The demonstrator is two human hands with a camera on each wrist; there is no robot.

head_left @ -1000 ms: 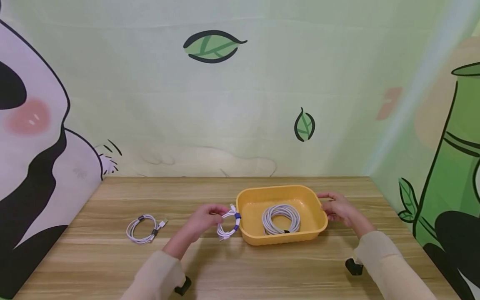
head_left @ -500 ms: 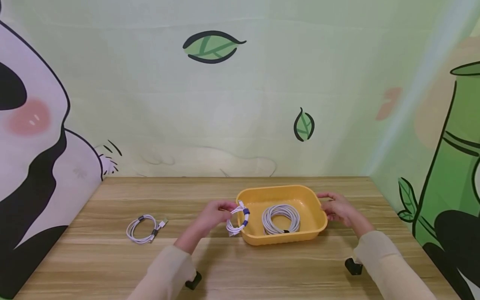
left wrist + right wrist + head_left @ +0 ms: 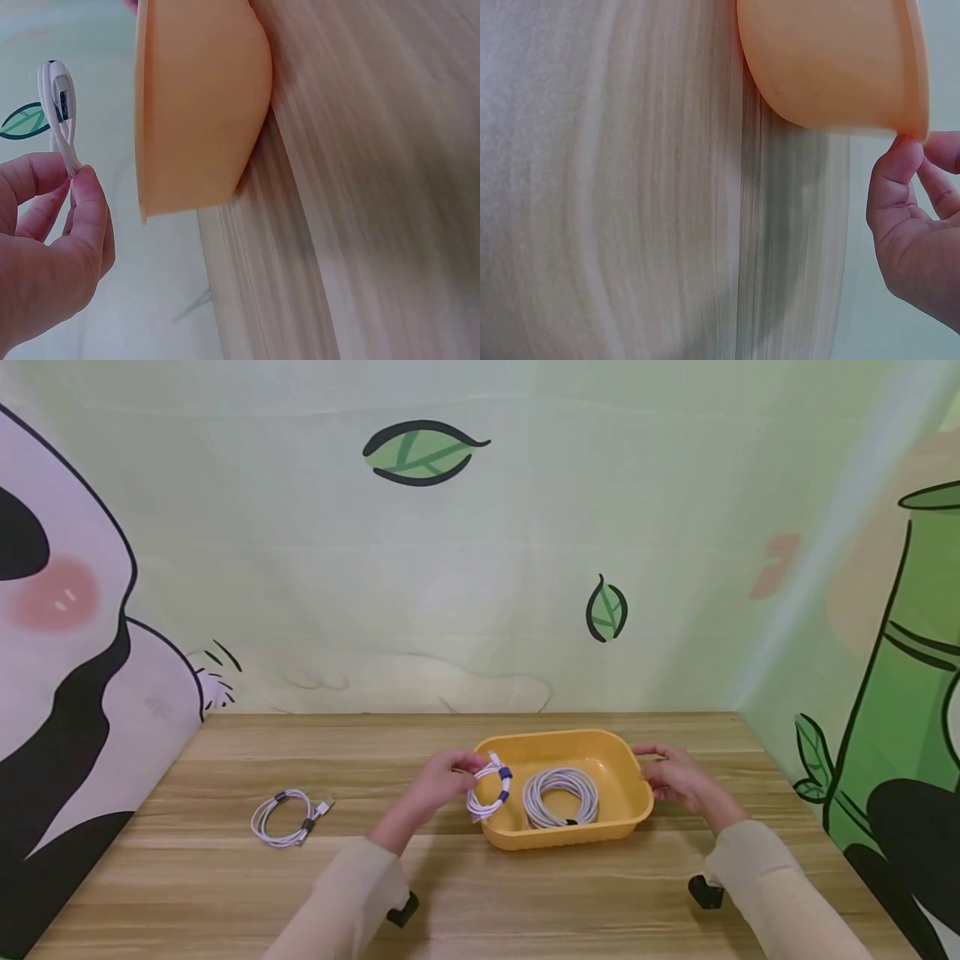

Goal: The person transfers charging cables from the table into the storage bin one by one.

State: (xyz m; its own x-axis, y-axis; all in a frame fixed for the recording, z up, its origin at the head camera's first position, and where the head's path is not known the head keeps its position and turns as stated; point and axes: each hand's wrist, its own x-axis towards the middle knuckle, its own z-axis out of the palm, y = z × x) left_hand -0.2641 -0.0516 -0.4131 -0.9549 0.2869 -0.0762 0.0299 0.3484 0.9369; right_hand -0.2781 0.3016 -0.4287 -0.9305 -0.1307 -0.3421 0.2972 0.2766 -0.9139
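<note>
"What does the left hand [image 3: 56,259] have?"

"A white cable [image 3: 46,94], bundled into a narrow loop and pinched between thumb and fingers. Most of the loop stands up above them."

"And on the loop?"

"A plug [image 3: 62,86] lies along the strands, next to a dark patch."

"How near is the orange tub [image 3: 199,112]?"

"Just to the right and apart, with pale backdrop [image 3: 150,300] showing between. Its outer wall faces us, so the inside is hidden."

"The rest?"

"Wood-grained desk [image 3: 390,187] under the tub, and a green leaf [image 3: 24,121] printed behind the cable."
</note>
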